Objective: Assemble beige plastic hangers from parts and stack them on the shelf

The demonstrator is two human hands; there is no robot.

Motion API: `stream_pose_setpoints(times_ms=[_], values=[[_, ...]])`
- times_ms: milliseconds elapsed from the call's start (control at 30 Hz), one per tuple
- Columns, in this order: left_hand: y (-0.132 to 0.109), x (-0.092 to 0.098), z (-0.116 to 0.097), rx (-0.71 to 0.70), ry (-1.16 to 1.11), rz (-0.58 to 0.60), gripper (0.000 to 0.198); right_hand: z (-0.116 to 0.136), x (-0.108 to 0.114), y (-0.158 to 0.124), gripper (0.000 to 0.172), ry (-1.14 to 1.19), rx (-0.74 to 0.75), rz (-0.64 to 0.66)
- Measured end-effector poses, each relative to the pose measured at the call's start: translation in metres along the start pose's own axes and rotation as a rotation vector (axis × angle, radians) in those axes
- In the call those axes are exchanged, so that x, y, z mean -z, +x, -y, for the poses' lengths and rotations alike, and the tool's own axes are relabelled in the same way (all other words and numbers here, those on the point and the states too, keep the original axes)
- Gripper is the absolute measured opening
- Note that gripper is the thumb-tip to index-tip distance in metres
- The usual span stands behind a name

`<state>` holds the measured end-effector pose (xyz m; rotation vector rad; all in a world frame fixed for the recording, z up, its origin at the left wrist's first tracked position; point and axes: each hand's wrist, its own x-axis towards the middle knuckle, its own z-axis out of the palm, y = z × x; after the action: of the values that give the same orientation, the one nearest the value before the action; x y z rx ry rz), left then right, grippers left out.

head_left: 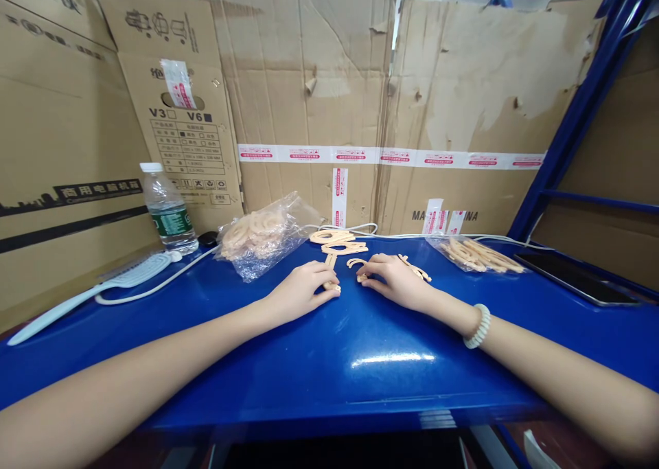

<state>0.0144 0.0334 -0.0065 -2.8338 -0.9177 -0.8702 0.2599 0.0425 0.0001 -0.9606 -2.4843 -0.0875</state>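
My hands (303, 292) face each other on the blue tabletop (329, 380), among tan cut-out pieces.
My left thumb and fingers pinch a small tan piece (333, 287), just in front of a straight tan strip (331, 260). My right hand (394, 280) curls its fingers down over another small piece (362, 278); I can't tell whether they grip it or only touch it. A curved tan piece (355, 263) lies by those fingertips, and slim tan pieces (419, 271) lie beyond that hand. Two oval tan frames (332, 237) lie behind, between a clear bag of rings (257, 235) on my left and a bag of strips (478, 256) on my right.
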Motion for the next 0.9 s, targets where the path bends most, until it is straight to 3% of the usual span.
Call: stream_pose_setpoints(times_ms=[233,400,567,733,900], values=[[0.0,0.001,0.001,-0.014,0.014,-0.021,0.014,0.008,0.002,0.002,0.022,0.027,0.054,0.038],[-0.001,0.002,0.003,-0.012,0.038,-0.005,0.016,-0.007,0.035,-0.003,0.027,0.055,-0.003,0.049],[-0.002,0.003,0.003,-0.005,0.052,0.004,0.016,-0.029,0.066,-0.015,0.037,-0.016,-0.055,0.241],[-0.001,0.002,0.003,-0.001,0.061,0.009,0.015,-0.022,0.058,-0.017,0.043,0.01,-0.029,0.333],[-0.001,0.002,0.002,0.003,0.062,0.017,0.017,-0.02,0.044,-0.015,0.024,0.089,-0.047,0.323]])
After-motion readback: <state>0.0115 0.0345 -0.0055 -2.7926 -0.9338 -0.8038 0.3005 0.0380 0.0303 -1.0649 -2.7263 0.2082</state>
